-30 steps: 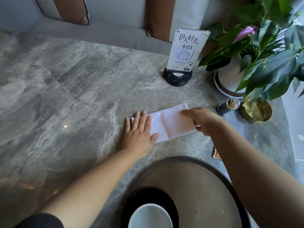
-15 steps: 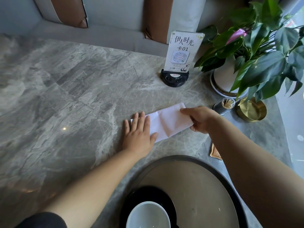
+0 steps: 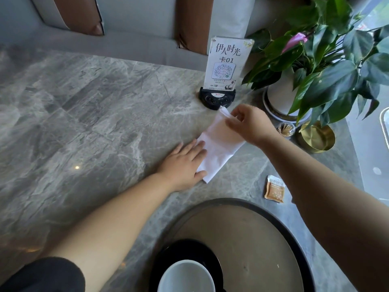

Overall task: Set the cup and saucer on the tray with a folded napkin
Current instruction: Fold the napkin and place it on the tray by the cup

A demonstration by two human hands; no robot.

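A white napkin (image 3: 216, 148) lies on the grey marble table, its far end lifted. My left hand (image 3: 185, 163) lies flat with its fingers and thumb pressing the napkin's near end to the table. My right hand (image 3: 250, 125) pinches the raised far corner of the napkin above the table. At the bottom of the view a round dark tray (image 3: 263, 232) holds a black saucer (image 3: 168, 251) with a white cup (image 3: 187, 277) standing on it.
A table sign on a black base (image 3: 219, 98) stands just beyond the napkin. To the right are a potted plant (image 3: 282, 91), a toothpick jar (image 3: 285, 129) and a gold dish (image 3: 317, 137). A small sachet (image 3: 274, 189) lies near the tray. A sofa runs behind the table.
My right hand has lifted the napkin's far edge off the table and swung it away. The left hand stays pressed on the near end. The sachet has come into view.
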